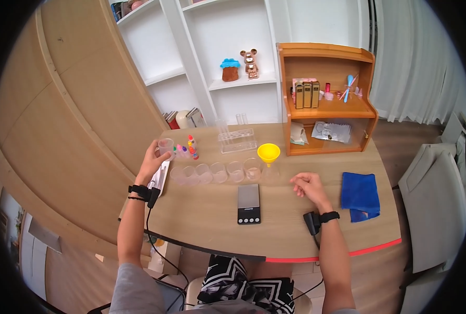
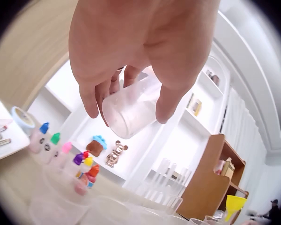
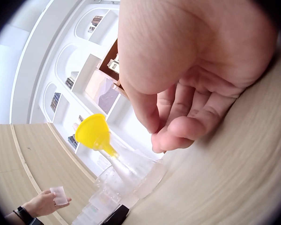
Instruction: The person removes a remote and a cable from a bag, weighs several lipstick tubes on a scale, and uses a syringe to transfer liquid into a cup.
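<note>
My left hand grips a clear plastic cup above the table's left side. In the left wrist view the cup is tilted between thumb and fingers. A row of clear cups stands to its right, ending near a yellow funnel set in a clear flask. My right hand rests at the table right of the flask, its fingers loosely curled around nothing. Between the hands, nearer the front edge, lies a black and silver scale.
Small colourful-capped bottles and a white tray are at the left. A clear test tube rack stands behind the cups, a wooden shelf unit at the back right. A blue cloth lies at the right.
</note>
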Action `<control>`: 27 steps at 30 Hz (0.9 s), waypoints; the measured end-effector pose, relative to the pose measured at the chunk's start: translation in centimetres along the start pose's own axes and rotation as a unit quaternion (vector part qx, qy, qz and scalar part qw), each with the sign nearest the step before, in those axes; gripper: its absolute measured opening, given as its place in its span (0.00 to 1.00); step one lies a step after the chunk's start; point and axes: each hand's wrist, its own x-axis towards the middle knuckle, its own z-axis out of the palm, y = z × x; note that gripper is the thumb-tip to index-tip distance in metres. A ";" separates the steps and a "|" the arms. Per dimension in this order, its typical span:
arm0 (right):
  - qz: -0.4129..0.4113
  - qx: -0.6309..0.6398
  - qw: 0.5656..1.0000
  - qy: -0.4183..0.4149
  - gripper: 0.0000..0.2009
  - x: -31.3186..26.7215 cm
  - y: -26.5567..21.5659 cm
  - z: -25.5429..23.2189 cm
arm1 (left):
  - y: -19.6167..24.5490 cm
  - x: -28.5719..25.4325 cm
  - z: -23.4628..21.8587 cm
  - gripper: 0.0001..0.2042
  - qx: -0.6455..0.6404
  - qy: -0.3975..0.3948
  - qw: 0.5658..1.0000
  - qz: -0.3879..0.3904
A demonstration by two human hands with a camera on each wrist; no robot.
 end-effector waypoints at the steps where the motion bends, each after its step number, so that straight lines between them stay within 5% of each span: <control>1: 0.001 0.001 1.000 -0.005 0.07 0.0 0.0 0.0 | -0.9 -0.5 -0.8 0.22 -0.006 0.011 1.000 -0.029; 7: -0.004 -0.005 1.000 -0.006 0.07 -0.2 -0.5 0.0 | -8.0 -2.0 -3.3 0.27 0.055 0.031 0.993 -0.099; 15: -0.008 -0.007 1.000 -0.008 0.07 0.0 0.1 -0.1 | -12.8 -2.5 -3.2 0.30 0.082 -0.067 0.989 -0.101; 23: -0.001 -0.008 1.000 -0.007 0.07 -0.1 -0.1 0.0 | -7.9 -3.5 -1.7 0.40 0.167 -0.096 0.981 -0.033; 27: 0.000 -0.014 1.000 -0.006 0.07 -0.2 -0.4 0.0 | -7.2 -3.1 -0.5 0.40 0.328 -0.104 0.939 -0.006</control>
